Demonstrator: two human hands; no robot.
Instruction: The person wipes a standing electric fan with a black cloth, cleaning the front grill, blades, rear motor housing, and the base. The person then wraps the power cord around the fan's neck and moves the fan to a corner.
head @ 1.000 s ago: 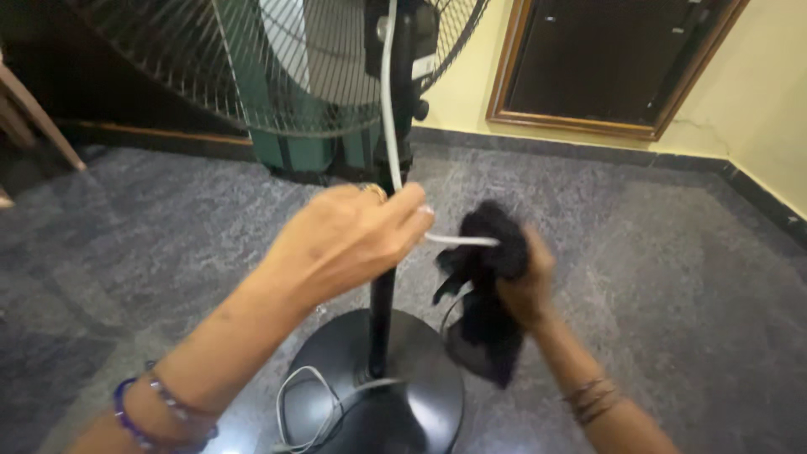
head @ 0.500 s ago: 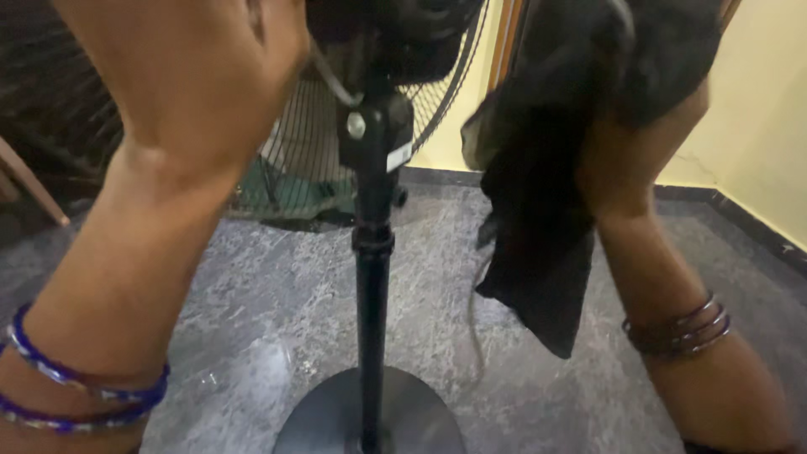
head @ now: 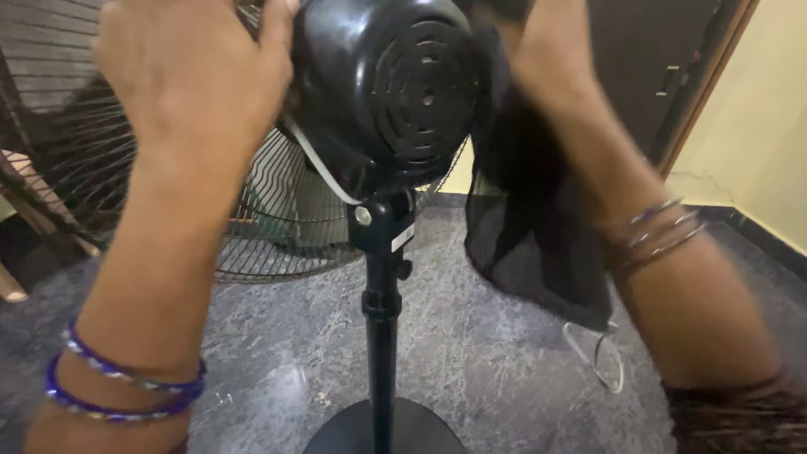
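A black pedestal fan stands in front of me, its rounded motor housing [head: 395, 92] at the top centre and its pole [head: 382, 319] running down to the round base [head: 387, 433]. My left hand [head: 193, 76] rests against the left side of the housing, fingers spread over the wire grille [head: 277, 219]. My right hand [head: 538, 50] is raised at the housing's right side and grips a black cloth [head: 530, 219] that hangs down beside the pole. A white cord [head: 319, 168] runs along the underside of the housing.
The floor [head: 252, 353] is grey speckled stone. A dark wooden door [head: 656, 76] and a yellow wall [head: 756, 126] stand at the right. A loop of white cord [head: 601, 357] lies on the floor below the cloth. Wooden furniture legs [head: 34, 219] show at the left.
Both hands have gone up from the pole's height to the motor housing. The view has tilted up, and my left hand has let go of the white cord it pinched earlier.
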